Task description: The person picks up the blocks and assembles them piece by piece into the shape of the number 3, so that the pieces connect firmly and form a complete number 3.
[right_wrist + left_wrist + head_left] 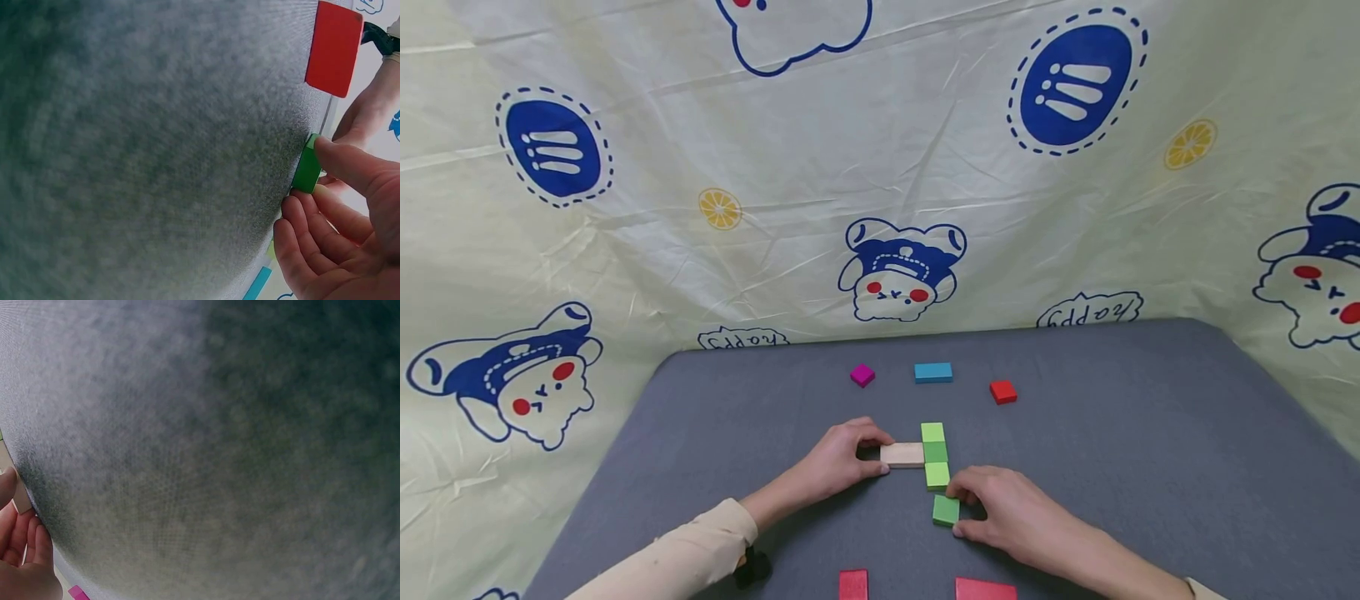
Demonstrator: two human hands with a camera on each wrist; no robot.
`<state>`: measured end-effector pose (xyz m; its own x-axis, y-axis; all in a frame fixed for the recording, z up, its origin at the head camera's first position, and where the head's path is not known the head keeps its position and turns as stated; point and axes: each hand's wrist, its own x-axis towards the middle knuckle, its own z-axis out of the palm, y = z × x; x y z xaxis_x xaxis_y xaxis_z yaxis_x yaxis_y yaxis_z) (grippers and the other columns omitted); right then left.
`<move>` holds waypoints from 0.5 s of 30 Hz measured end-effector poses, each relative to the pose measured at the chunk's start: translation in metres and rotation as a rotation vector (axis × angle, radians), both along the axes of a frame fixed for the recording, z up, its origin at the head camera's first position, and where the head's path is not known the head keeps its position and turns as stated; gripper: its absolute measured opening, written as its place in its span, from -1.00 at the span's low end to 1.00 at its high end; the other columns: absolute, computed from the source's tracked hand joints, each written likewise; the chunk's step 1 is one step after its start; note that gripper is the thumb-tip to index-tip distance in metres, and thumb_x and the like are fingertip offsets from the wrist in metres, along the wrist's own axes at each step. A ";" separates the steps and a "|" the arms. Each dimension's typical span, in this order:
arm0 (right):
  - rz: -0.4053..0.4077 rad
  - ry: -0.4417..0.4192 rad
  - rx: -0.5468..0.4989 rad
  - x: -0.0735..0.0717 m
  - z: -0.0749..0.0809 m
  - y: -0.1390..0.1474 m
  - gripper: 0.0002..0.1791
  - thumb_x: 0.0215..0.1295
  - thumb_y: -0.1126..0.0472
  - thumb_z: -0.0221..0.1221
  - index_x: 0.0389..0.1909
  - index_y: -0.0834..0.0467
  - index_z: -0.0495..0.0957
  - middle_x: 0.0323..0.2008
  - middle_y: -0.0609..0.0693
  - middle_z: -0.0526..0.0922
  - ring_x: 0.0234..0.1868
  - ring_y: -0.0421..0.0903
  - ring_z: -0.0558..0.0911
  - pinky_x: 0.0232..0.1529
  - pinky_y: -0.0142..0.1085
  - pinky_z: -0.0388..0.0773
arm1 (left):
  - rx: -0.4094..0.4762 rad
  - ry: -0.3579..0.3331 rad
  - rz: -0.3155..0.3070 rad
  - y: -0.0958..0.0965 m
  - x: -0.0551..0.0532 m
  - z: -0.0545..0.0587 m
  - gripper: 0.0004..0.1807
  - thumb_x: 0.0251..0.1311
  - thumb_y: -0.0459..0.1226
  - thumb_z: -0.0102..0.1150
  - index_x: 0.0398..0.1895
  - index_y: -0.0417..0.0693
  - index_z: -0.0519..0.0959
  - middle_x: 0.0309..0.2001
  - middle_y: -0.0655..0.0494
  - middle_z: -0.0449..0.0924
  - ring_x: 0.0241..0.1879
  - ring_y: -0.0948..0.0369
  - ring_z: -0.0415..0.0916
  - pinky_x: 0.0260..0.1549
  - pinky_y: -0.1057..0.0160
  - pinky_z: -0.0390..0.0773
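Note:
My left hand pinches the left end of a pale wooden block, thumb on the near side and fingers on the far side. The block's right end meets a short column of square blocks: light green at the far end, darker green in the middle, light green nearest. Just below that column, slightly apart and a little to the right, lies a green block. My right hand holds it between thumb and fingers, as the right wrist view also shows on the green block.
Farther back on the grey tabletop lie a magenta block, a blue block and a red block. Two red blocks, one smaller and one wider, are at the bottom edge. Behind hangs a printed cloth.

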<state>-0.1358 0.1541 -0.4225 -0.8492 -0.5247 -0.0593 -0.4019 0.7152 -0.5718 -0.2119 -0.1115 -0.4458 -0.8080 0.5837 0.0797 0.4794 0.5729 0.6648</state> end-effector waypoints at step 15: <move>-0.020 0.011 -0.014 0.000 -0.001 0.000 -0.71 0.08 0.10 0.45 -0.18 -0.04 0.62 -0.31 -0.31 0.54 -0.29 -0.31 0.48 -0.26 -0.28 0.51 | -0.003 0.010 0.000 0.000 0.002 0.000 -0.72 0.15 -0.30 0.39 -0.04 -0.02 0.67 -0.21 0.26 0.52 -0.17 0.34 0.47 -0.06 0.28 0.50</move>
<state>-0.1354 0.1545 -0.4236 -0.8601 -0.5084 -0.0423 -0.3943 0.7150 -0.5773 -0.2103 -0.1117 -0.4461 -0.8070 0.5843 0.0861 0.4863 0.5747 0.6582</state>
